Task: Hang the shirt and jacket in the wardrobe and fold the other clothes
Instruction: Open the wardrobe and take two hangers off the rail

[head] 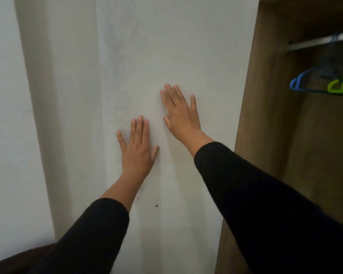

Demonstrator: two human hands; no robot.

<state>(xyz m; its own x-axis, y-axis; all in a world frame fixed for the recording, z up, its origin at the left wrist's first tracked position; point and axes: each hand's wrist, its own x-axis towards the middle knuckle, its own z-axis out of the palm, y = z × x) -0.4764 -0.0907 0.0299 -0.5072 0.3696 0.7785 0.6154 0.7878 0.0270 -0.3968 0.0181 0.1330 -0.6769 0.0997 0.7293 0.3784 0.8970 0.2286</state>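
Both hands lie flat on a white door panel (147, 56) that fills the middle of the view. The left hand (137, 147) sits at about 6 o'clock from the centre, its fingers straight and close together, the thumb spread out to the right, holding nothing. The right hand (181, 113) is just beside it at about 2 o'clock from the left one, higher on the panel, fingers straight and slightly fanned, palm against the surface, also holding nothing. Black sleeves (255, 194) cover both forearms up to the wrists.

At 3 o'clock the wardrobe (265, 115) stands open, its brown wooden side wall edging the white panel. Inside, toward 2 o'clock, a pale rail (315, 42) runs across the upper part. A blue hanger (303, 81) hangs from it, and a green hanger (340, 85) is just beside it on the right, partly cut off by the frame edge. Both hangers are bare. Neither the shirt, the jacket nor the other clothes are visible.

A small dark speck (156, 206) marks the panel at 6 o'clock, below the left hand. At 9 o'clock a white wall (6, 115) runs down the frame's edge, and at 7 o'clock a dark brown shape (18, 258) fills the bottom corner; what it is cannot be told.
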